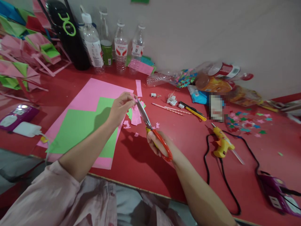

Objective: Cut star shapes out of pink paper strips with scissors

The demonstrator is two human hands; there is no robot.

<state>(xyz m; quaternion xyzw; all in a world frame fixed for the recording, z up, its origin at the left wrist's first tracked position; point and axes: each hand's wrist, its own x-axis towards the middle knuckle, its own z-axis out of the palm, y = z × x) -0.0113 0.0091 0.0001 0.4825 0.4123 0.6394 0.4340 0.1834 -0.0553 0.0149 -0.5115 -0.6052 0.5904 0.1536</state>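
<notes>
My right hand [154, 142] grips a pair of scissors [144, 115] by its red and yellow handles, blades pointing up and left. Close to the blade tips, my left hand [121, 105] pinches a small piece of pink paper [135, 97], mostly hidden by the fingers. Beneath the hands lie pink and green paper scraps [135, 116], with small cut pink stars [157, 125] beside the scissors. Under my left forearm, a green sheet [77, 125] rests on a larger pink sheet [86, 92].
Plastic bottles [121, 51] and a black flask [70, 40] stand along the wall; folded paper models [30, 51] crowd the left. A yellow glue gun [222, 142] with a black cord, coloured stars [246, 121], a cutter [196, 113] and power strips [274, 191] lie on the red table.
</notes>
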